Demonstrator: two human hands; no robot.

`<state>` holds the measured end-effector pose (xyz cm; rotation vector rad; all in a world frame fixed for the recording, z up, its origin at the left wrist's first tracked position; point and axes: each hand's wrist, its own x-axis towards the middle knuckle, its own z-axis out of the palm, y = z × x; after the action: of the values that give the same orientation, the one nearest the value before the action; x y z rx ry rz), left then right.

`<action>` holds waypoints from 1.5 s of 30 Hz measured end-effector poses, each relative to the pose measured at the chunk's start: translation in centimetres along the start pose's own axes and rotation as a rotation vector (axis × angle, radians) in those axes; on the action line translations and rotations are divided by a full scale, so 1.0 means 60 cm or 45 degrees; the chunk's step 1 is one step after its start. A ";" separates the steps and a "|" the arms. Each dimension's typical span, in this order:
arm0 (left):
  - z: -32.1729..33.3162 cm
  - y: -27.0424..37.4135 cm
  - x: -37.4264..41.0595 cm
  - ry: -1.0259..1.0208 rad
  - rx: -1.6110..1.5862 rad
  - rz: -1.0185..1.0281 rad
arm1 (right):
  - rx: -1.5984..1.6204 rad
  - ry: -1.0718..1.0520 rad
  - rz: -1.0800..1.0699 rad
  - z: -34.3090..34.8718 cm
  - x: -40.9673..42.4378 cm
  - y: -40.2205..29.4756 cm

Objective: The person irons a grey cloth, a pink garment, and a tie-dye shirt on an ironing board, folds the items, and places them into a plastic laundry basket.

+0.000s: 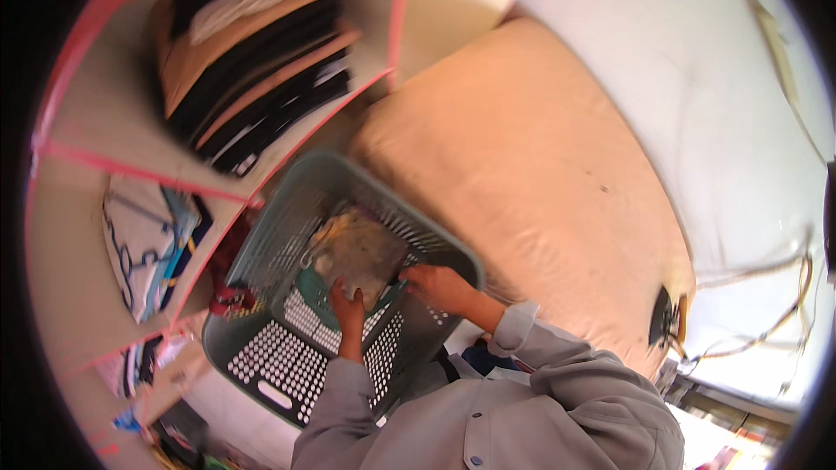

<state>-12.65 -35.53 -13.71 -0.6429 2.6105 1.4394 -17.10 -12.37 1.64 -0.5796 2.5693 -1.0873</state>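
Both my hands are inside a grey-green perforated plastic laundry basket point(480, 267). My left hand point(349, 313) has its thumb and fingers on the near edge of a brownish bundle point(362, 254), blurred and possibly cloth or a bag. At the bundle's right side is my right hand point(439, 286), fingers curled; whether they grip anything is unclear. Green material point(317, 290) lies under the bundle, against the perforated basket wall. Yellowish material point(333, 225) shows at the bundle's far edge.
Pink-edged shelves point(320, 127) on the left hold a stack of dark and tan folded clothes point(255, 78) and folded garments with hangers point(147, 248). A peach cloth-covered mattress point(522, 163) borders the basket on the right. A dark object point(661, 318) lies near cables point(777, 323) by the white wall.
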 end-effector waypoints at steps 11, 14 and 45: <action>0.180 0.516 -0.237 -0.855 0.121 1.423 | -0.112 0.984 0.674 -0.135 -0.529 0.039; 0.286 0.547 -0.397 -1.312 0.201 1.587 | -0.078 1.230 1.007 -0.108 -0.719 0.036; 0.607 0.390 -0.860 -1.119 1.653 1.628 | 1.534 1.984 2.670 0.628 -1.168 0.286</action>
<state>20.35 21.84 -1.04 1.5228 2.2515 -0.3154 55.55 8.21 -28.69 2.9665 0.6209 -1.4243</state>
